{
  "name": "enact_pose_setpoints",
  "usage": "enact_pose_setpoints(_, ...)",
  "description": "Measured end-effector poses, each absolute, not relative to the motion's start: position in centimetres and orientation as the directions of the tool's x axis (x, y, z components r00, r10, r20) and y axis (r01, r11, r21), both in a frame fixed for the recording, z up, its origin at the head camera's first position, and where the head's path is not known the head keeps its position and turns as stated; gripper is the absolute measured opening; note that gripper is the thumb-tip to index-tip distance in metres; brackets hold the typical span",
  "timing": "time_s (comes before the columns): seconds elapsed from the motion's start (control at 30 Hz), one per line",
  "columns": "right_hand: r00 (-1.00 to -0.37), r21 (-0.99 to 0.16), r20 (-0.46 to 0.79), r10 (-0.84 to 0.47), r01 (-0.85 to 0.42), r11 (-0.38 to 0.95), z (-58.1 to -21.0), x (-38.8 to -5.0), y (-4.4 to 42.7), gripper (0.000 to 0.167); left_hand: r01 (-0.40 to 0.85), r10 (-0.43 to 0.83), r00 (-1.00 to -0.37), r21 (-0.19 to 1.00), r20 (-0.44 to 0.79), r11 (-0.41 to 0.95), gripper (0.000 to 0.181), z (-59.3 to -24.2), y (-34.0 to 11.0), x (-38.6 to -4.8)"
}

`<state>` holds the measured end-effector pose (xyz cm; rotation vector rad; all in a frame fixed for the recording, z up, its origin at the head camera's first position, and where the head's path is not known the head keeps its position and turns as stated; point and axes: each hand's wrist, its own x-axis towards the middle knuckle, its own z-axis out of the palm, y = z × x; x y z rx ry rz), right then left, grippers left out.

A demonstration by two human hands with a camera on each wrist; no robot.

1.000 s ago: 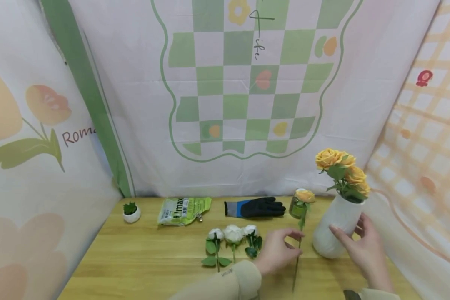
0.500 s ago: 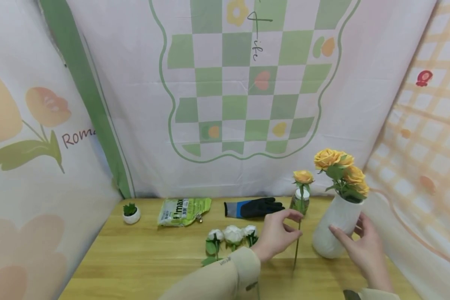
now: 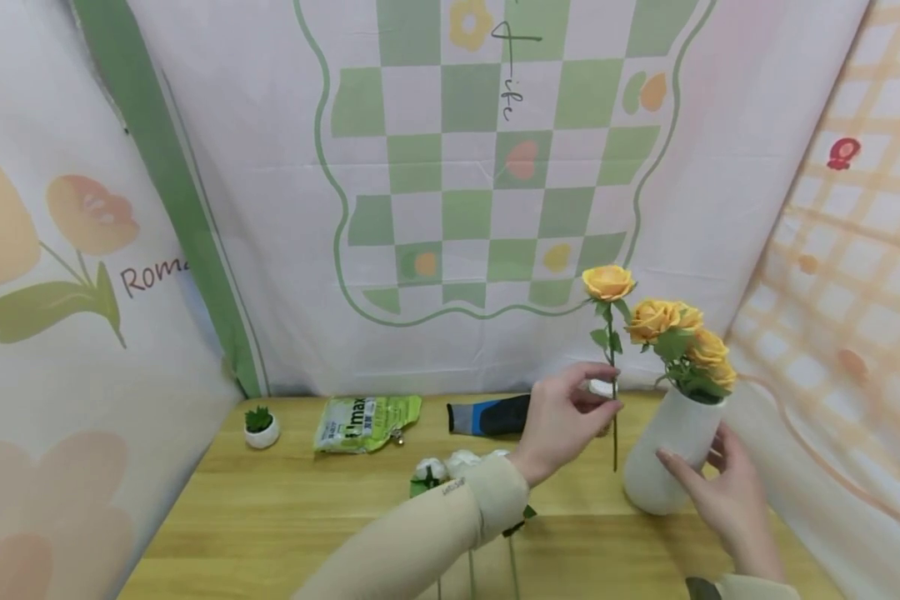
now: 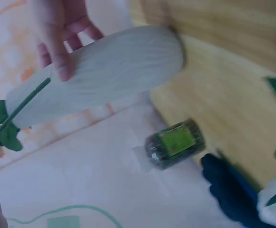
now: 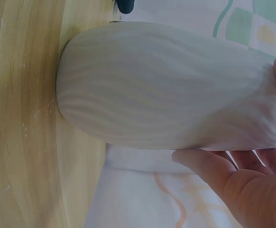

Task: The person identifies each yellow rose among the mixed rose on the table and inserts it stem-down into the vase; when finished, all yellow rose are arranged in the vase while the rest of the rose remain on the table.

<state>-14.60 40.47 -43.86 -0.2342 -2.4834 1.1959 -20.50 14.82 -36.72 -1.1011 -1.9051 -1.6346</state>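
Note:
My left hand [image 3: 566,421] pinches the thin stem of a single yellow rose [image 3: 607,283] between thumb and fingers. The rose stands upright, bloom up, just left of the white vase [image 3: 667,450], and its lower stem end hangs free above the table. In the left wrist view the green stem [image 4: 19,111] crosses in front of the vase. With thumb in front and fingers behind, my right hand [image 3: 735,500] grips the vase's side. Several yellow roses [image 3: 682,329] stand in the vase, their stems hidden inside. The vase's base rests on the wooden table in the right wrist view.
White roses [image 3: 461,467] lie on the table [image 3: 270,525], partly hidden by my left sleeve. Behind are a black and blue glove [image 3: 487,418], a green bag [image 3: 367,423] and a small potted plant [image 3: 262,427]. A dark jar [image 4: 176,143] stands near the back edge.
My left hand has raised the yellow rose from low over the table to beside the blooms in the vase. The right hand and vase have stayed in place.

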Motion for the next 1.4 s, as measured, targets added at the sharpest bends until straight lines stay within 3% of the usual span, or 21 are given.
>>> enact_pose_setpoints(0.27, -0.922, -0.782, 0.24, 0.304, 0.002, 0.623, -43.8, -14.6, 40.4, 0.101, 0.87, 0.303, -0.457, 0.491, 0.836, -0.04, 0.034, -32.4, 15.9, -20.2)
enact_pose_setpoints(0.6, -0.918, -0.774, 0.265, 0.294, -0.021, 0.633, -44.0, -14.4, 40.7, 0.098, 0.92, 0.282, -0.363, 0.39, 0.888, -0.044, 0.032, -29.7, 17.9, -20.0)
enact_pose_setpoints(1.03, -0.915, -0.783, 0.269, 0.299, -0.028, 0.621, -43.7, -14.1, 40.1, 0.1, 0.939, 0.211, -0.338, 0.345, 0.917, 0.005, 0.032, -27.6, 21.0, -21.7)
enact_pose_setpoints(1.4, -0.927, -0.786, 0.247, 0.282, -0.021, 0.618, -43.6, -14.1, 39.3, 0.099, 0.957, 0.293, -0.289, 0.283, 0.911, 0.065, 0.029, -28.6, 22.2, -21.8)
